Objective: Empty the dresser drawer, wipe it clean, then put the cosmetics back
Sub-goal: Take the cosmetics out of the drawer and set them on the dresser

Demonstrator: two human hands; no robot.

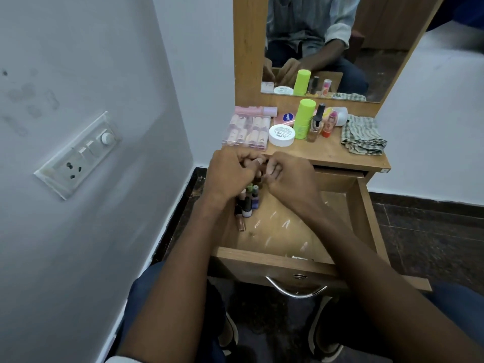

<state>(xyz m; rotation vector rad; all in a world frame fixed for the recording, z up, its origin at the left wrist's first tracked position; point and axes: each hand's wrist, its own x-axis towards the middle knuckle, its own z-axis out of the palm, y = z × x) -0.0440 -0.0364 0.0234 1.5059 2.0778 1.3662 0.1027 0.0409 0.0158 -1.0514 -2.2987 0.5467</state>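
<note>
drawer: the open wooden dresser drawer [364, 218] with a curved metal handle [296, 290] was pulled out below the desk [327, 150]; its floor was covered by clear plastic lining.
left hand: the left hand [230, 174] was held over the drawer's back left corner, fingers curled; whether anything was gripped could not be told.
right hand: the right hand [288, 176] was held close beside it, fingers bent inward; its grip could not be told either.
in the drawer: a cluster of small nail polish bottles [248, 203] was stood in the back left corner.
on the desk: a clear plastic box of pink tubes [246, 132], a white round jar [281, 135], a lime green cylinder bottle [303, 119] and a folded checked cloth [364, 136] were set out.
</note>
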